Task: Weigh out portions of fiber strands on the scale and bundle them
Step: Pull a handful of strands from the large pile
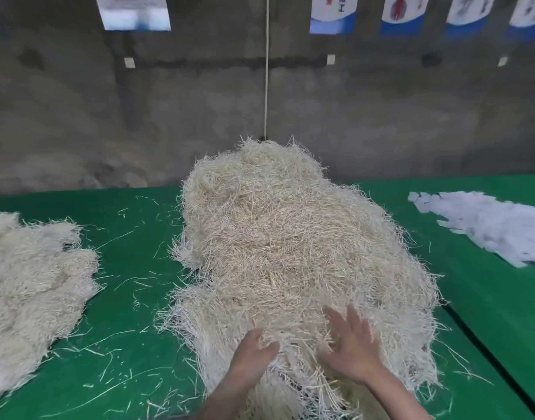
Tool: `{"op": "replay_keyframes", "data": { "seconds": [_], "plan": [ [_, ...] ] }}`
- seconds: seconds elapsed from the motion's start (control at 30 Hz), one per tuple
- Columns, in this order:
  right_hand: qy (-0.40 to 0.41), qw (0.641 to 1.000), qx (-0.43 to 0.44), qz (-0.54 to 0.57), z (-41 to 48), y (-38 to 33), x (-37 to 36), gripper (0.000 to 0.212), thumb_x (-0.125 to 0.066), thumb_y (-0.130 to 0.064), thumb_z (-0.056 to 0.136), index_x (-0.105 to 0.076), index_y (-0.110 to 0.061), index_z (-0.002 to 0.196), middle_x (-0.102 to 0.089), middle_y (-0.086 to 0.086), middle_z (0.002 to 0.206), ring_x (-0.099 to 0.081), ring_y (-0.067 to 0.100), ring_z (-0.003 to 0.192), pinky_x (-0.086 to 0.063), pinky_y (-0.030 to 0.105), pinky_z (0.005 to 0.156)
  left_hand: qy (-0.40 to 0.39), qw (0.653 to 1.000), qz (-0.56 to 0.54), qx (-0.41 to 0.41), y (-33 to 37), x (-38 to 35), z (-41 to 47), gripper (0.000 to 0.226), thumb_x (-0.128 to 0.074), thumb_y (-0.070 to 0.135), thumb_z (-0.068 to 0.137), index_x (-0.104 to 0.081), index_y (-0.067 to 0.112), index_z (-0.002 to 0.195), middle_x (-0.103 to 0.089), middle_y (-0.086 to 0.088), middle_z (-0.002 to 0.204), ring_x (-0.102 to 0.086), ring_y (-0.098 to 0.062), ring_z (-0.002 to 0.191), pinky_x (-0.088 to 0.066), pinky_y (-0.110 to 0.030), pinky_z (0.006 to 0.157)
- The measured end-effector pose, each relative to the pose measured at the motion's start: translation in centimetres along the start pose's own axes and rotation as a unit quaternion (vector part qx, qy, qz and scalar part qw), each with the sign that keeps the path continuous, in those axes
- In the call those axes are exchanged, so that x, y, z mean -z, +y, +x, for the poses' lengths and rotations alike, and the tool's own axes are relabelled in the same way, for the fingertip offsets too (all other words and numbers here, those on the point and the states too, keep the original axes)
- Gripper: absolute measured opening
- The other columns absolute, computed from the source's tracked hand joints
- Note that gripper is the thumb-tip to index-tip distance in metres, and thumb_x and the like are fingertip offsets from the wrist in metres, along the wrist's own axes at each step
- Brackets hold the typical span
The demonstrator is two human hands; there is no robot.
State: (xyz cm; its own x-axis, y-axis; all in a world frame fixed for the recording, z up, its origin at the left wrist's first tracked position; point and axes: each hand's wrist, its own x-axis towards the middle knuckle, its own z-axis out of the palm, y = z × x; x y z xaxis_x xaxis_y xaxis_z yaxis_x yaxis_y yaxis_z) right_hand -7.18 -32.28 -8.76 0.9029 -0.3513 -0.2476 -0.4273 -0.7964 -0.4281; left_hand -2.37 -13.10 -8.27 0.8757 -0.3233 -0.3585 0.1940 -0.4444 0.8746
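Near the front edge of the green surface [133, 237], my right hand [351, 350] spreads its fingers wide on the big pale heap of loose fibre strands [275, 237], my left hand [254, 348] has its fingers buried, grip unclear; no scale or tied bundle shows, so nearly everything seems left.

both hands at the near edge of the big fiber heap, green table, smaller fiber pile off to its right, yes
One slip: the head view shows the smaller fiber pile left of the big fiber heap. The left hand and right hand are at its near edge, on the green table.
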Motion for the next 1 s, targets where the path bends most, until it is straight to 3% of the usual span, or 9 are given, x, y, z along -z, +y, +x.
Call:
{"op": "replay_keyframes", "data": {
  "seconds": [0.2, 0.33, 0.47, 0.57, 0.63, 0.73, 0.83, 0.93, 1.0],
  "plan": [
    [-0.161, 0.987, 0.012, 0.003, 1.2, 1.7, -1.9, 0.126, -0.078, -0.051, 0.064, 0.025, -0.049, 0.137, 0.032, 0.001, 0.147, 0.018, 0.037, 0.14, -0.001, 0.058, 0.114, 0.096, 0.993, 0.064, -0.006, -1.3, -0.7, 1.2, 0.069, -0.068, 0.025, 0.083, -0.032, 0.021, 0.142, -0.036, 0.002, 0.146, -0.037, -0.018, 0.132, -0.032, -0.038, 0.11],
    [-0.04, 0.999, 0.013, 0.016, 1.4, 1.8, -3.0, 0.097, -0.07, -0.02, 0.077, -0.006, -0.046, 0.145, 0.009, 0.001, 0.156, -0.01, 0.029, 0.144, -0.02, 0.043, 0.114, 0.26, 0.947, 0.172, -0.073, -0.7, -0.1, 2.0, 0.07, -0.072, 0.028, 0.076, -0.037, 0.034, 0.136, -0.031, 0.009, 0.14, -0.032, -0.008, 0.125, -0.023, -0.045, 0.115],
    [0.079, 0.995, 0.055, 0.0, 2.1, 0.8, -1.0, 0.065, -0.059, -0.013, 0.085, -0.033, -0.033, 0.141, -0.037, 0.011, 0.143, -0.054, 0.019, 0.115, -0.046, 0.028, 0.095, 0.134, 0.964, 0.195, -0.119, -0.5, 0.6, 2.9, 0.096, -0.07, 0.033, 0.072, -0.008, 0.053, 0.142, 0.008, 0.031, 0.148, 0.003, -0.007, 0.142, -0.003, -0.048, 0.115],
    [0.126, 0.983, 0.112, 0.075, 3.1, -0.7, 1.8, 0.062, -0.064, -0.009, 0.081, -0.045, -0.029, 0.135, -0.05, 0.001, 0.132, -0.053, 0.015, 0.115, -0.043, 0.026, 0.095, 0.064, 0.943, 0.28, -0.168, 0.0, -0.2, 3.4, 0.097, -0.056, 0.072, 0.066, 0.009, 0.056, 0.137, 0.025, 0.028, 0.147, 0.026, 0.004, 0.134, 0.02, -0.046, 0.109],
    [0.142, 0.966, 0.139, 0.164, 3.4, -2.4, 4.1, 0.056, -0.065, -0.002, 0.079, -0.052, -0.028, 0.127, -0.053, -0.008, 0.127, -0.051, 0.001, 0.113, -0.041, 0.017, 0.096, 0.082, 0.947, 0.255, -0.179, 0.8, -0.9, 3.2, 0.114, -0.061, 0.068, 0.056, 0.022, 0.057, 0.133, 0.029, 0.033, 0.144, 0.03, 0.005, 0.133, 0.022, -0.048, 0.108],
    [0.128, 0.94, 0.162, 0.271, 3.5, -5.4, 7.1, 0.05, -0.064, 0.005, 0.079, -0.057, -0.029, 0.115, -0.055, -0.022, 0.104, -0.053, -0.014, 0.088, -0.04, -0.002, 0.066, 0.049, 0.985, 0.045, -0.159, 3.6, -1.3, 2.6, 0.131, -0.08, 0.044, 0.043, 0.019, 0.071, 0.126, 0.009, 0.035, 0.147, -0.003, -0.027, 0.144, -0.017, -0.065, 0.11],
    [0.117, 0.913, 0.193, 0.339, 3.3, -8.4, 9.8, 0.054, -0.062, 0.009, 0.077, -0.056, -0.027, 0.117, -0.056, -0.015, 0.109, -0.057, -0.005, 0.084, -0.042, 0.004, 0.056, 0.038, 0.977, -0.095, -0.188, 7.2, -0.9, 2.4, 0.135, -0.086, 0.024, 0.041, 0.005, 0.077, 0.125, -0.016, 0.01, 0.153, -0.042, -0.026, 0.13, -0.05, -0.054, 0.088],
    [0.088, 0.885, 0.24, 0.389, 2.9, -11.7, 12.6, 0.057, -0.059, 0.011, 0.077, -0.053, -0.033, 0.112, -0.059, -0.008, 0.101, -0.062, -0.001, 0.063, -0.046, 0.015, 0.046, 0.018, 0.95, -0.169, -0.263, 11.0, -0.3, 3.2, 0.124, -0.08, 0.008, 0.047, -0.012, 0.071, 0.129, -0.05, 0.011, 0.126, -0.067, -0.013, 0.095, -0.057, -0.03, 0.063],
    [0.034, 0.881, 0.258, 0.395, 3.0, -13.2, 14.5, 0.057, -0.061, 0.008, 0.077, -0.05, -0.037, 0.111, -0.059, -0.004, 0.097, -0.062, 0.004, 0.064, -0.046, 0.016, 0.049, 0.052, 0.947, -0.183, -0.26, 13.7, 0.5, 3.8, 0.098, -0.074, -0.005, 0.055, -0.035, 0.042, 0.132, -0.061, 0.004, 0.11, -0.068, -0.01, 0.083, -0.055, -0.024, 0.062]
  ]
}}
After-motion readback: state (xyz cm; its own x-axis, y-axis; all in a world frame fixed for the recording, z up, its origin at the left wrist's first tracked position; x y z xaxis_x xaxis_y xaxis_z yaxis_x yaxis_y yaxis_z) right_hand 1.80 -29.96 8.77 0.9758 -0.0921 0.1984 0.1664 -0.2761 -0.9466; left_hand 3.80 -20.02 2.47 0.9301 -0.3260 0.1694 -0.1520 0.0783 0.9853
